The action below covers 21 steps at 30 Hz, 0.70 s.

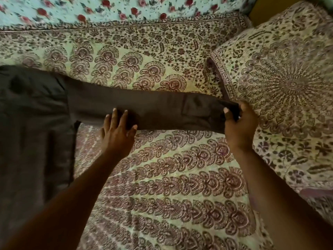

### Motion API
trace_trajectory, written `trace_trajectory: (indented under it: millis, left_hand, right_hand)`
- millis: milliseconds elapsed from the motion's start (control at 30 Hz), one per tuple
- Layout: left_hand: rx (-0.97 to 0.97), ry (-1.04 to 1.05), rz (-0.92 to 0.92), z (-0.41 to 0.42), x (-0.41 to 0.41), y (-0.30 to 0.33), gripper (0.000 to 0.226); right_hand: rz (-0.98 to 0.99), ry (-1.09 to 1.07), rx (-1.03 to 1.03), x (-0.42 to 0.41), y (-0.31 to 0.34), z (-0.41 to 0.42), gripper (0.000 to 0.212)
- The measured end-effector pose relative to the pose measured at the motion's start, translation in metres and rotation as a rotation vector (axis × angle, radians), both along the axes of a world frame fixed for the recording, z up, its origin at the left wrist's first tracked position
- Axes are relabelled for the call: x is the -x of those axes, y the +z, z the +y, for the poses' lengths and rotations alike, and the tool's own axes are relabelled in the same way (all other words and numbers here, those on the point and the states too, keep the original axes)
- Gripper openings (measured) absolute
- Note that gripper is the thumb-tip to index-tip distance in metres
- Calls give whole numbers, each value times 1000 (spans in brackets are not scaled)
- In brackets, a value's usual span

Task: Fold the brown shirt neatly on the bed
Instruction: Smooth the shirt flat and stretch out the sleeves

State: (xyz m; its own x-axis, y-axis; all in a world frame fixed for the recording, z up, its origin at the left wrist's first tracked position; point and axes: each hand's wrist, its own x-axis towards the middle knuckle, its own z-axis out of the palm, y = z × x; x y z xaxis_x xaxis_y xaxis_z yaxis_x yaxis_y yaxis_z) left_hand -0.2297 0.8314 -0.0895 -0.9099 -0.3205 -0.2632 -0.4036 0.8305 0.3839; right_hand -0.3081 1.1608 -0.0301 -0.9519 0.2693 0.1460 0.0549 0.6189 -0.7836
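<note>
The brown shirt [32,123] lies flat on the bed at the left, partly cut off by the frame edge. One long sleeve [162,110] stretches out to the right across the patterned bedsheet [171,177]. My left hand [118,130] rests flat on the sleeve's near edge about midway, fingers spread. My right hand [237,123] pinches the cuff end of the sleeve, thumb on top, and holds it taut.
A pillow [281,83] in a matching paisley cover lies at the right, touching the cuff end. A light blue cloth with red roses [117,9] runs along the far edge of the bed.
</note>
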Motion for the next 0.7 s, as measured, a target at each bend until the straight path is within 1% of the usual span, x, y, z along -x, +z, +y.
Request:
trace_trajectory:
  millis: [133,233,300,367,400,467,567,633,700]
  left_hand:
    - [110,70,-16,11,30,-9,66]
    - [104,79,-41,14,47,-13,67]
    - [97,86,-50,15,53,-15,67]
    - [126,95,-47,17,52,-16,66]
    - [144,104,-34,18,51,-16,64]
    - [162,148,21,21,47,-18,59]
    - [168,169,121,19,42,-22,54]
    - [193,92,147,13,42,-27,59]
    - [190,-10,101,7,44,-33,71]
  right_hand:
    - [-35,113,-79,41,-10,19,21]
    - [-41,128,-152,66,-14,20,23]
    - [-96,130,-216,77,-18,17,25]
    - [-201,117,-254,80,-24,13,25]
    - [-241,105,-254,79,-27,12,23]
    - [-257,83,-207,68,-30,12,20]
    - [-190,51,-243,43,-40,16,22]
    - [-162,45,-302,29,-49,19,35]
    - [-185,82,-336,22,-54,20,58]
